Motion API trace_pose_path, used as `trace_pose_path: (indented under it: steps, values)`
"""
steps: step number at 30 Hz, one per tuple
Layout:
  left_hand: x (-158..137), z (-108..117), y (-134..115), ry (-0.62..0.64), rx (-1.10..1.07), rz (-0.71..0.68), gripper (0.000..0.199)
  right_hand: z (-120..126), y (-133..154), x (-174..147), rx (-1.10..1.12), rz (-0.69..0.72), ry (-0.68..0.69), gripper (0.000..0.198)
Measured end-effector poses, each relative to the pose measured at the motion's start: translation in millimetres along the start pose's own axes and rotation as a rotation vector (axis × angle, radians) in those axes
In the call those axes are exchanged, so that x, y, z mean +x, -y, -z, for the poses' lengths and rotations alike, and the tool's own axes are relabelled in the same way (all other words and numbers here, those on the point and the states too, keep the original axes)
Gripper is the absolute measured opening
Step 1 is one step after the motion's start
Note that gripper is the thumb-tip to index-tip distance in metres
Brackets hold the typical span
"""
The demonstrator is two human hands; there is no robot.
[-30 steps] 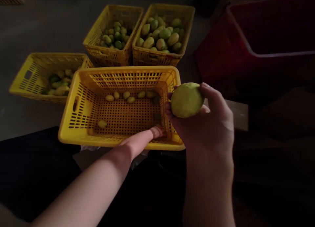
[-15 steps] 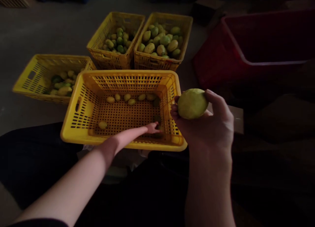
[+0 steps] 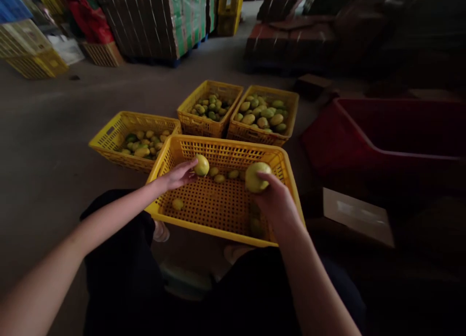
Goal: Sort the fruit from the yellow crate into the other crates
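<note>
My left hand (image 3: 181,175) grips a yellow-green lemon (image 3: 201,165) by its fingertips, above the left part of the near yellow crate (image 3: 211,229). A larger, paler lemon (image 3: 254,178) is in my right hand (image 3: 279,202), over the crate's right side, with the thumb across its top. On the perforated crate floor one small lemon (image 3: 177,204) lies at the front left. Several more lemons (image 3: 219,178) lie along the back, partly covered by my hands. A few dim fruits (image 3: 256,226) sit in the shadowed right end.
Beyond the near crate stand a left crate (image 3: 109,134) and two back crates (image 3: 202,126) (image 3: 255,133), all holding lemons. To the right are a red bin (image 3: 324,146) and a cardboard box (image 3: 357,217). Wrapped pallet stacks (image 3: 145,25) stand farther back.
My left hand has risen from the crate's right end with a lemon and moved left. My right hand, still holding its lemon, is lower and over the crate. The view has tilted up.
</note>
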State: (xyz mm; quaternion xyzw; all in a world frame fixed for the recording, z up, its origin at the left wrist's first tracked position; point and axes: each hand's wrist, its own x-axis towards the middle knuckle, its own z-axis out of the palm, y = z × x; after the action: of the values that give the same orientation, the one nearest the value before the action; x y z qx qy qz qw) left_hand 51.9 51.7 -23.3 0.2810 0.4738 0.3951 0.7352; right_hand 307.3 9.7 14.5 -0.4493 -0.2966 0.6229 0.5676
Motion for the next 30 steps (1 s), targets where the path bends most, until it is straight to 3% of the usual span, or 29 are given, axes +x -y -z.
trace_pose_path:
  steps: [4,7,10,13,23,30]
  values:
    - [-16.9,-4.6,9.1,-0.022,0.101,-0.168,0.058,-25.5,-33.5,-2.7,-0.191,0.013,0.135,0.048]
    - [-25.9,-10.9,6.6,0.002,0.219,-0.315,0.065,-34.2,-43.4,-2.1,-0.268,0.064,0.185,0.066]
    - [-34.7,-10.2,-2.8,-0.002,0.305,-0.431,0.067,-35.2,-42.1,-1.1,-0.331,0.178,0.232,0.065]
    - [-43.9,-6.5,-10.8,0.035,0.396,-0.445,0.067,-34.8,-38.1,-4.0,-0.386,0.306,0.257,0.062]
    - [-65.2,-11.3,-21.4,0.113,0.685,-0.693,0.055,-29.6,-34.4,-18.9,-0.551,0.452,0.216,0.056]
    - [-68.9,-11.8,-20.6,0.128,0.861,-0.846,0.054,-23.0,-27.7,-22.2,-0.937,0.941,0.207,0.050]
